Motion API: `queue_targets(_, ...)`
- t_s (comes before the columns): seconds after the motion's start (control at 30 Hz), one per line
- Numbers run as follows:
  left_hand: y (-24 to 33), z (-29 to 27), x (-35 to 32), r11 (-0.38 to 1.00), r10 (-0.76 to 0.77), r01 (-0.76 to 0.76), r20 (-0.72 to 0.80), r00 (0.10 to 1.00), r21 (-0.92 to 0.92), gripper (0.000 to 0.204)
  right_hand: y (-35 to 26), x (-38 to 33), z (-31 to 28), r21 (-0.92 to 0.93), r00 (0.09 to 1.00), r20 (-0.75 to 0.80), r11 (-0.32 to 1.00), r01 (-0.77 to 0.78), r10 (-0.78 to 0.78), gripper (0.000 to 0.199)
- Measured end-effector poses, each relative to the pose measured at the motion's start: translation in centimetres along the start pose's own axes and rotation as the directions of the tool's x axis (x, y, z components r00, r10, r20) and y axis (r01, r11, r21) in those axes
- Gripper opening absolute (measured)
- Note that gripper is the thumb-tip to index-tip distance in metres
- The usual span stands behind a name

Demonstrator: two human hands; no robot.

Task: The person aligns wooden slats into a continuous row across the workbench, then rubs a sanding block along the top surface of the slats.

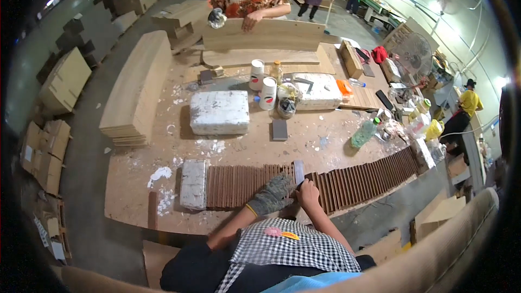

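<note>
A gloved left hand (271, 194) presses flat, fingers spread, steadying a row of brown slats (239, 184), while at its three o'clock the bare right hand (308, 192) grips a scraper (298, 172) upright.

Long row of brown wooden slats (325, 182) standing on edge, with a grey, perhaps metal, block (298, 172) upright among them

Gloved left hand (271, 195) flat — right hand (308, 191) curled
</note>
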State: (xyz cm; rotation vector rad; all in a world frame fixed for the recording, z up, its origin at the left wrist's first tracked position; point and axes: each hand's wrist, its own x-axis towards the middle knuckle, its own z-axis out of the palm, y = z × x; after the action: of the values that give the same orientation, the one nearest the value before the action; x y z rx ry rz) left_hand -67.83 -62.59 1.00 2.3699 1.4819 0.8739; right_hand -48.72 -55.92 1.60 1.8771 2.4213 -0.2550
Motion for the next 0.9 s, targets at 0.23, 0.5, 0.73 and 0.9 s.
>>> queue_targets(0.23,-2.1,0.3,0.3,0.990,0.027,-0.045,-0.130,0.991,-0.136,0.072,-4.7,1.0,-0.9,-0.011,0.997,0.024,0.997,-0.070,0.070,0.054)
queue_targets(0.5,0.5,-1.5,0.8,0.974,0.087,-0.028,0.252,0.964,-0.226,0.022,-3.0,-1.5,-4.0,-0.148,0.929,-0.358,0.988,0.036,-0.088,0.046)
queue_targets(0.73,-1.4,6.6,0.0,0.947,0.311,-0.313,0.440,0.843,-0.070,0.042,0.2,-0.4,-4.3,0.396,0.961,-0.276,0.912,0.110,0.004,0.040)
queue_targets(0.9,-4.3,6.2,2.5,0.938,0.343,-0.348,0.183,0.921,-0.004,0.033,-2.3,3.8,-6.9,0.485,0.828,-0.550,0.848,0.213,0.106,0.040)
